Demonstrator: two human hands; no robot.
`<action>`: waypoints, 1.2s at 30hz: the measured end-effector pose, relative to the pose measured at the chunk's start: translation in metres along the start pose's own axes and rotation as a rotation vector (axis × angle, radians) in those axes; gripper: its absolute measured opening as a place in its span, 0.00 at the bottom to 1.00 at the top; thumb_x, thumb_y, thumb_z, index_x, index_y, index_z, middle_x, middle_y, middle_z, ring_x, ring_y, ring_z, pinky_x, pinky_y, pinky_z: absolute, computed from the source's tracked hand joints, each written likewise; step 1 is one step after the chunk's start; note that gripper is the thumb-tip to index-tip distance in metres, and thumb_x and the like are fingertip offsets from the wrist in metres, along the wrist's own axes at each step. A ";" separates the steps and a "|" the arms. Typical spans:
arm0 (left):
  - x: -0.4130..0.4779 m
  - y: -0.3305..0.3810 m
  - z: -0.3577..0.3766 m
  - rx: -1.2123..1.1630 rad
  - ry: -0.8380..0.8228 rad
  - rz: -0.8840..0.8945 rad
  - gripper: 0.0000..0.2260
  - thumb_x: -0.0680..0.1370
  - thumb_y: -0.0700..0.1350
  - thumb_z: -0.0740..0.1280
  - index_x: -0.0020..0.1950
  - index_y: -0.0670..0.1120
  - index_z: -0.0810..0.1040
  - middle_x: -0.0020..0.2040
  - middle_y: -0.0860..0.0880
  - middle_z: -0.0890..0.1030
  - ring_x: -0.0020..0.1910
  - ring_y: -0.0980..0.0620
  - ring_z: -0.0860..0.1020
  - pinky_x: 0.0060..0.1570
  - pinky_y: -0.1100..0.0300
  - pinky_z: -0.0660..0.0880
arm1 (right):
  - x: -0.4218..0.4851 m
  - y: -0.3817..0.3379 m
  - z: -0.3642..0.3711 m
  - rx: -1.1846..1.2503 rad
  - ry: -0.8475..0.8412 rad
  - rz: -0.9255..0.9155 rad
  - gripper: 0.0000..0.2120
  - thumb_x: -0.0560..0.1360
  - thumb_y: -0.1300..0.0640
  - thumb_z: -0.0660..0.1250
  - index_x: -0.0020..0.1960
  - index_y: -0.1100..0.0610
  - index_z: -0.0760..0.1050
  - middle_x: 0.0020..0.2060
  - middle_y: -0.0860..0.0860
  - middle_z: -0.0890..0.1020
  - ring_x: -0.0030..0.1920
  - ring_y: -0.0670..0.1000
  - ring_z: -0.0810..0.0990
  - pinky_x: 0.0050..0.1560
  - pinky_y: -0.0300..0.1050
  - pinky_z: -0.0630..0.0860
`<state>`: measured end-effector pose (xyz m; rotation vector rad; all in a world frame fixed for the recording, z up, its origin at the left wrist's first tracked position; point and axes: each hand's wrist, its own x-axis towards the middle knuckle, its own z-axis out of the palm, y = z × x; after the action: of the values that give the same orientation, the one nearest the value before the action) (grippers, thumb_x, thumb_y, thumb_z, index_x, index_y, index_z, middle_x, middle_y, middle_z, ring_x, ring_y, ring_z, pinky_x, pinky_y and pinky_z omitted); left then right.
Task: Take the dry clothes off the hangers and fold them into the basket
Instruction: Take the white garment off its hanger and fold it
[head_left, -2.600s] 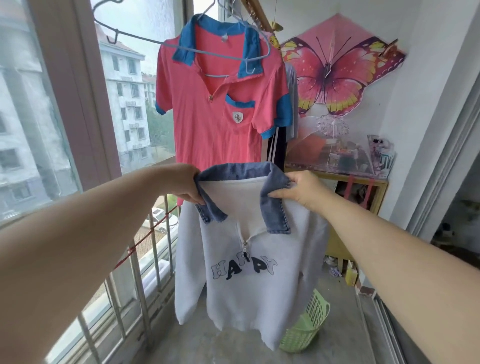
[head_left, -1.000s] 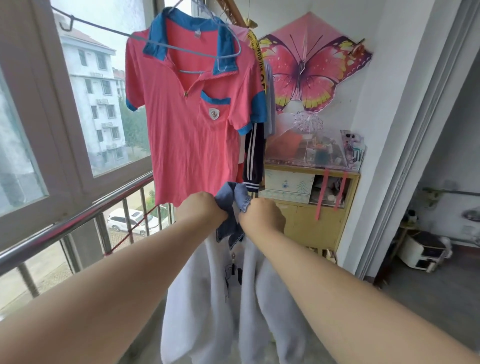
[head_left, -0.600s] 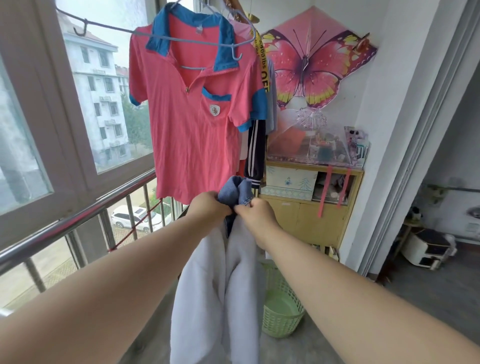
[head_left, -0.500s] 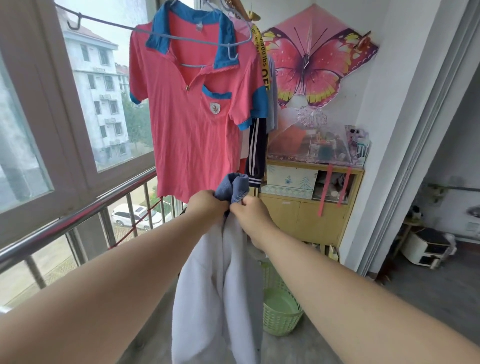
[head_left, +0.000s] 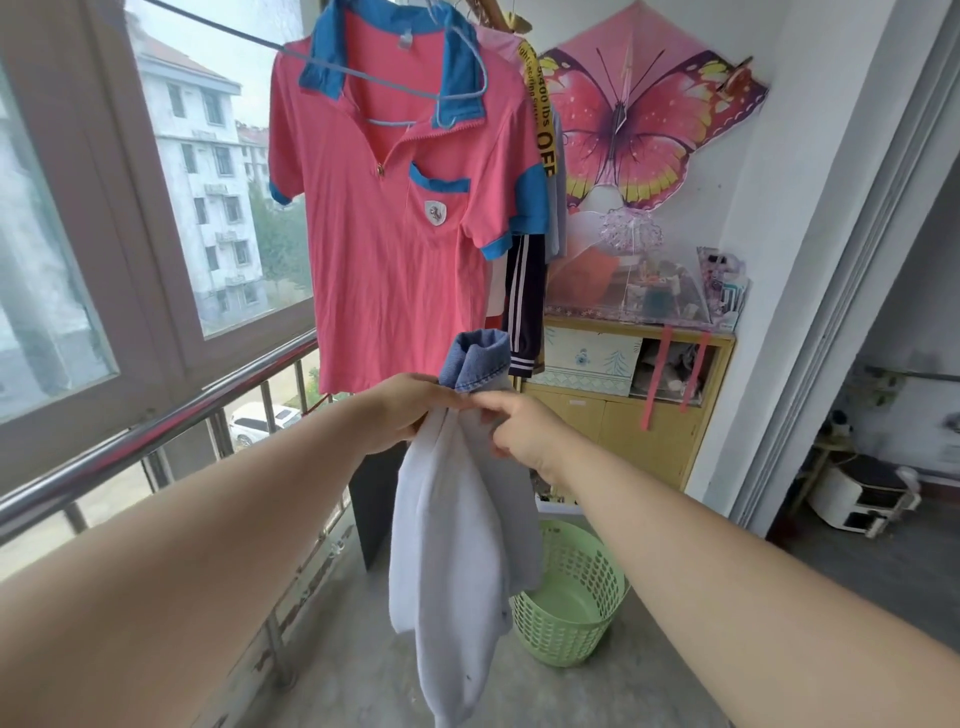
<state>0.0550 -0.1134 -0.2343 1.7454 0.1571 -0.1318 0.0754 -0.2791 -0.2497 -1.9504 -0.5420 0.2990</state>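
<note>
Presently, a pink short-sleeved polo shirt with a blue collar (head_left: 400, 249) is seen hung by the window. Below it, the left hand (head_left: 405, 410) is clenched on a white sweatshirt with a blue denim collar (head_left: 457, 519), gripped just under that collar. The garment is doubled lengthwise and held in the air, long axis vertical, collar upward, hem toward the floor. The right hand (head_left: 524, 431) is pinched on the same neck fabric, touching the left. A green perforated plastic basket (head_left: 561, 644) is set on the floor, just right of the hem.
</note>
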 end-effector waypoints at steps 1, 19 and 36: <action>-0.001 0.000 0.000 0.054 -0.003 0.020 0.24 0.62 0.41 0.75 0.57 0.42 0.80 0.54 0.41 0.83 0.56 0.42 0.80 0.63 0.46 0.73 | -0.001 -0.002 -0.002 -0.037 0.001 -0.032 0.35 0.69 0.78 0.53 0.62 0.48 0.76 0.51 0.49 0.73 0.41 0.44 0.72 0.31 0.28 0.69; -0.005 -0.001 0.005 -0.052 -0.093 0.242 0.19 0.66 0.38 0.69 0.57 0.43 0.79 0.51 0.41 0.82 0.48 0.43 0.81 0.54 0.48 0.77 | 0.001 -0.007 -0.023 0.434 0.096 0.003 0.12 0.66 0.69 0.76 0.46 0.59 0.81 0.40 0.51 0.86 0.44 0.51 0.84 0.47 0.42 0.81; -0.001 -0.055 -0.007 0.252 0.020 0.263 0.19 0.55 0.47 0.80 0.38 0.55 0.73 0.42 0.44 0.77 0.42 0.46 0.76 0.55 0.46 0.75 | 0.010 -0.048 -0.065 0.105 0.268 -0.104 0.28 0.64 0.60 0.80 0.62 0.57 0.75 0.46 0.44 0.79 0.47 0.42 0.76 0.54 0.39 0.70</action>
<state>0.0440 -0.0969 -0.2865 2.0014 -0.0783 0.0610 0.1013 -0.3082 -0.1781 -1.8175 -0.4404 -0.0008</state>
